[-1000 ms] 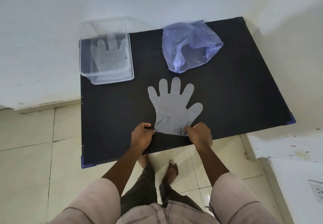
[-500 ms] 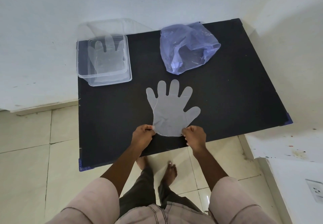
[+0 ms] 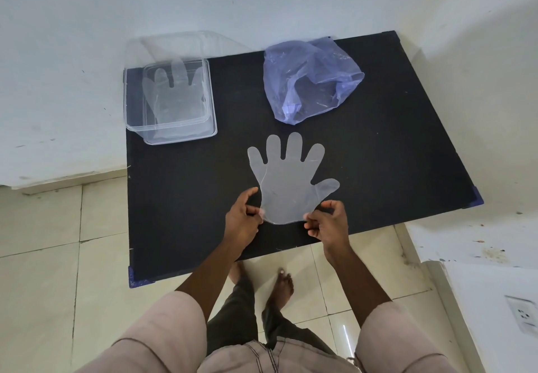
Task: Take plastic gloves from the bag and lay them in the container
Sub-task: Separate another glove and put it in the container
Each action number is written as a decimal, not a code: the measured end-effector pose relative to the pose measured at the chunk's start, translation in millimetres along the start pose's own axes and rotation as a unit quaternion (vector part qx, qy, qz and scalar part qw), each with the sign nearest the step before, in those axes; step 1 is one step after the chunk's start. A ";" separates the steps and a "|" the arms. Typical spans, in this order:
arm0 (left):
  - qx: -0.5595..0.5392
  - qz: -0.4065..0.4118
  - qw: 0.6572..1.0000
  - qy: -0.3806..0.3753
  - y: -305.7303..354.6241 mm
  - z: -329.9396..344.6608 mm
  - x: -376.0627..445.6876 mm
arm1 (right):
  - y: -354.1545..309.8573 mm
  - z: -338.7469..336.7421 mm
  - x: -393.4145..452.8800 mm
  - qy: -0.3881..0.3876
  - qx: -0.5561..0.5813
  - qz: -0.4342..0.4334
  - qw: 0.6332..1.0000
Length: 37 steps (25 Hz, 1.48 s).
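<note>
A clear plastic glove (image 3: pixel 286 182) lies spread flat on the black table (image 3: pixel 393 145), fingers pointing away from me. My left hand (image 3: pixel 243 220) pinches the left corner of its cuff. My right hand (image 3: pixel 329 222) pinches the right corner of the cuff. A clear plastic container (image 3: pixel 170 132) stands at the table's far left corner with another glove (image 3: pixel 174 93) lying flat inside it. A crumpled bluish plastic bag (image 3: pixel 310 80) rests at the far middle of the table.
The container's clear lid (image 3: pixel 180 43) leans against the white wall behind it. The table sits in a corner between white walls. Tiled floor and my bare feet show below the near edge. A white ledge with a socket (image 3: pixel 522 316) is at the right.
Both hands stay on the glove's cuff corners. The right hand's fingers have lifted and pinch the edge more openly. The view has shifted slightly.
</note>
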<state>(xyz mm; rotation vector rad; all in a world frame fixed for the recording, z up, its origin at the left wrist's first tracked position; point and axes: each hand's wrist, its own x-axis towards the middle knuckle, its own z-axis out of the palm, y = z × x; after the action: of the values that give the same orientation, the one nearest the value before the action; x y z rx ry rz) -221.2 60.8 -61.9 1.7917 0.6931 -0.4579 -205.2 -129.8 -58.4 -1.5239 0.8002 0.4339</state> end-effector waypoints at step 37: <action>0.041 0.176 0.983 0.046 13.8 2.9 0.4 | -23.3 -10.4 2.9 0.024 -0.073 -0.122 0.990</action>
<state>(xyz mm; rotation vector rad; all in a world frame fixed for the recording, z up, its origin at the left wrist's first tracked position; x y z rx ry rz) -211.8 55.1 -53.1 1.9728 0.4113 -0.1679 -188.8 -141.6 -42.6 -1.7497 0.6178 0.2794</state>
